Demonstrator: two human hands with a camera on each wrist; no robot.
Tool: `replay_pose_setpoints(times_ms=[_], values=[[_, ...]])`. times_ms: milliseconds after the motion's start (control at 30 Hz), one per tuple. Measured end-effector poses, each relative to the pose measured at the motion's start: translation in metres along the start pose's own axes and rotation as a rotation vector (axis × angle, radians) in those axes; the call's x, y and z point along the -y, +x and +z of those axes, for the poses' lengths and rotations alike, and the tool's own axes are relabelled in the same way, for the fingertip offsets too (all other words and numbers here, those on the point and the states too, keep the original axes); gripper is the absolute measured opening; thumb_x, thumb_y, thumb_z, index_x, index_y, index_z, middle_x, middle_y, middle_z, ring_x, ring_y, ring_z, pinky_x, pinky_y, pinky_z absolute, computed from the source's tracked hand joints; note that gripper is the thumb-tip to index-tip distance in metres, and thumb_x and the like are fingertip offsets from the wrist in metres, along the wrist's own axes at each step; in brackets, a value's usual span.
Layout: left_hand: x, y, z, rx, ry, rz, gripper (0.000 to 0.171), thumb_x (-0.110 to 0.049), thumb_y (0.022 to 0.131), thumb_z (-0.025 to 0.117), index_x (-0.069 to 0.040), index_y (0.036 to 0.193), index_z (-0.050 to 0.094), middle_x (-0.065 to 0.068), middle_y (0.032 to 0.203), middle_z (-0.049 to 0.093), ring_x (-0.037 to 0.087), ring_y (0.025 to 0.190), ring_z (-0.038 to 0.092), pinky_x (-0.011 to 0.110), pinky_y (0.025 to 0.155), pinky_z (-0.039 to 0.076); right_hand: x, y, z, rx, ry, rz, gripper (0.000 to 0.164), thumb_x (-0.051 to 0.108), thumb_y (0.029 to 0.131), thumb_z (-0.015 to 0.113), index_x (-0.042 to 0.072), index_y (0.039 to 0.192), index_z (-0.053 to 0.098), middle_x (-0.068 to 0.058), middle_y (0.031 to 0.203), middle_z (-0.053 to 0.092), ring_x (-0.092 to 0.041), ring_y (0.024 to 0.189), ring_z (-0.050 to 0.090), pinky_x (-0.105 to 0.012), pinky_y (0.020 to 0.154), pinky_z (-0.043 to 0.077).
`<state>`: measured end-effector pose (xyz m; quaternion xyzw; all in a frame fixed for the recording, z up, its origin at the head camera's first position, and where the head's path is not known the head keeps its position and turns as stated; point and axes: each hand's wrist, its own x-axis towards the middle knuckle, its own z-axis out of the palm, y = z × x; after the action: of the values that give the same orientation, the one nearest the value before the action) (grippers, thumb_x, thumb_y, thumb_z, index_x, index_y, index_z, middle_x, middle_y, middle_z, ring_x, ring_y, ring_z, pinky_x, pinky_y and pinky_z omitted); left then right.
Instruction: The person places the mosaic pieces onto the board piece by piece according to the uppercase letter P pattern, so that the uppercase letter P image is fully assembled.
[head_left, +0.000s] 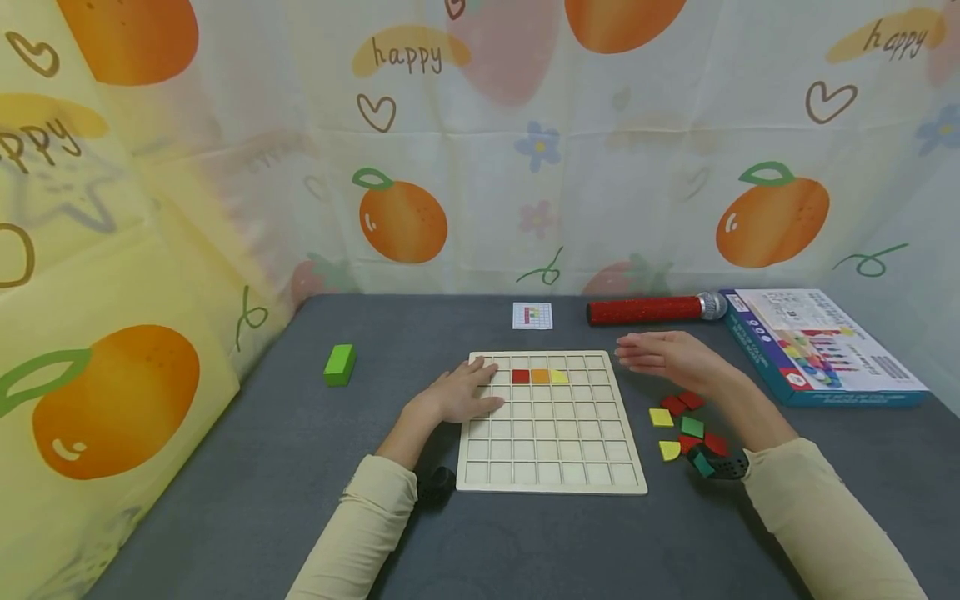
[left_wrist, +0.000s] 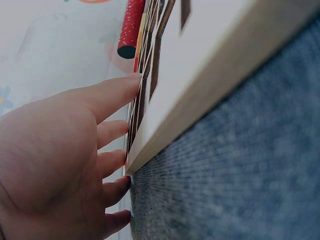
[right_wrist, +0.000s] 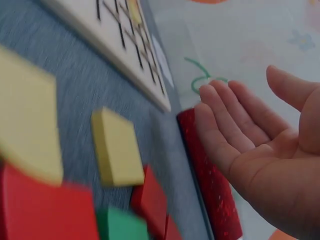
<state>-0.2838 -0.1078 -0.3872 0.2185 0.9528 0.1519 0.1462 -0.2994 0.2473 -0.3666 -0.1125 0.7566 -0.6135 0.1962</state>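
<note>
My left hand (head_left: 459, 393) rests with extended fingers on the left edge of a pale wooden grid board (head_left: 555, 476); in the left wrist view its thumb and fingertips touch the board's rim. One row near the board's top holds a red tile (head_left: 521, 377), an orange tile (head_left: 540, 377) and a yellow tile (head_left: 559, 377). My right hand (head_left: 675, 357) hovers beyond the board's right edge, fingers straight and nothing in them. Below it lie loose red, yellow and green tiles, among them a yellow square tile (head_left: 661, 417) and a green tile (head_left: 692, 427).
Behind the board lies a small card (head_left: 532, 316) with a coloured grid pattern. A red glittery microphone-shaped tube (head_left: 645, 311) lies at the back, near a flat game box (head_left: 832, 350) on the right. A green block (head_left: 340, 365) sits to the left. Patterned cloth hangs behind the table.
</note>
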Motion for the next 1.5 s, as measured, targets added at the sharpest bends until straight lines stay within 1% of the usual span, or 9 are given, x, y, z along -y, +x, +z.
replay_pose_setpoints(times_ms=[200,400,567,667,767,900,1033,1167,1500], values=[[0.000,0.001,-0.001,-0.002,-0.007,-0.002,0.066,-0.043,0.098,0.050,-0.012,0.152,0.028,0.013,0.156,0.017,0.033,0.143,0.011,0.055,0.110,0.013,-0.012,-0.012,-0.016,-0.020,-0.018,0.015,0.060,0.030,0.102,0.046,-0.014,0.141,0.033,-0.031,0.138,0.043,-0.013,0.111,0.059,-0.028,0.094,0.044],[0.000,0.001,0.000,-0.002,-0.010,-0.008,0.066,-0.043,0.098,0.050,-0.012,0.151,0.028,0.013,0.156,0.017,0.033,0.143,0.011,0.055,0.110,0.013,-0.021,-0.023,-0.027,-0.044,-0.019,0.032,0.063,0.033,0.102,0.047,-0.013,0.142,0.031,-0.027,0.136,0.046,-0.011,0.110,0.059,-0.029,0.095,0.043],[0.001,0.001,0.002,-0.006,-0.013,-0.003,0.065,-0.042,0.098,0.050,-0.012,0.151,0.028,0.013,0.156,0.017,0.033,0.143,0.011,0.055,0.110,0.014,-0.026,-0.028,-0.033,-0.101,-0.043,0.023,0.064,0.034,0.101,0.048,-0.013,0.141,0.033,-0.023,0.131,0.053,-0.008,0.106,0.060,-0.025,0.090,0.046],[0.001,0.000,0.002,-0.005,-0.015,0.011,0.065,-0.041,0.098,0.050,-0.011,0.151,0.029,0.015,0.156,0.018,0.035,0.142,0.013,0.056,0.109,0.015,-0.029,-0.029,-0.036,-0.116,-0.067,0.009,0.065,0.035,0.101,0.048,-0.013,0.141,0.033,-0.023,0.131,0.053,-0.007,0.105,0.060,-0.023,0.089,0.046],[0.001,0.000,0.002,-0.009,-0.015,0.017,0.065,-0.041,0.098,0.050,-0.010,0.151,0.029,0.015,0.156,0.018,0.035,0.142,0.013,0.057,0.109,0.015,-0.031,-0.030,-0.038,-0.094,-0.103,-0.009,0.062,0.033,0.102,0.046,-0.013,0.141,0.034,-0.027,0.133,0.050,-0.008,0.107,0.060,-0.024,0.090,0.046],[0.002,0.000,0.001,-0.016,-0.009,0.012,0.065,-0.042,0.098,0.050,-0.011,0.151,0.029,0.014,0.156,0.017,0.034,0.142,0.012,0.056,0.109,0.015,-0.033,-0.029,-0.040,-0.030,-0.145,-0.030,0.057,0.029,0.103,0.044,-0.013,0.140,0.035,-0.030,0.135,0.045,-0.014,0.112,0.058,-0.027,0.092,0.045],[0.002,0.001,0.001,-0.016,-0.005,0.018,0.065,-0.042,0.098,0.050,-0.011,0.151,0.029,0.015,0.156,0.018,0.034,0.142,0.013,0.056,0.109,0.015,-0.034,-0.029,-0.040,0.015,-0.169,-0.021,0.055,0.027,0.103,0.044,-0.013,0.140,0.036,-0.030,0.135,0.046,-0.019,0.115,0.057,-0.028,0.092,0.045],[0.001,0.001,0.000,-0.014,-0.009,0.022,0.065,-0.042,0.098,0.049,-0.011,0.151,0.028,0.015,0.156,0.018,0.034,0.142,0.012,0.056,0.109,0.015,-0.035,-0.031,-0.042,0.013,-0.186,-0.015,0.055,0.028,0.103,0.045,-0.012,0.140,0.036,-0.029,0.134,0.048,-0.021,0.115,0.058,-0.027,0.092,0.046],[0.000,-0.002,0.000,-0.023,-0.017,0.020,0.065,-0.042,0.098,0.050,-0.010,0.151,0.030,0.015,0.156,0.019,0.035,0.142,0.013,0.056,0.109,0.015,-0.038,-0.032,-0.045,0.025,-0.190,-0.038,0.053,0.025,0.103,0.045,-0.013,0.139,0.037,-0.029,0.131,0.051,-0.013,0.110,0.060,-0.023,0.090,0.046]])
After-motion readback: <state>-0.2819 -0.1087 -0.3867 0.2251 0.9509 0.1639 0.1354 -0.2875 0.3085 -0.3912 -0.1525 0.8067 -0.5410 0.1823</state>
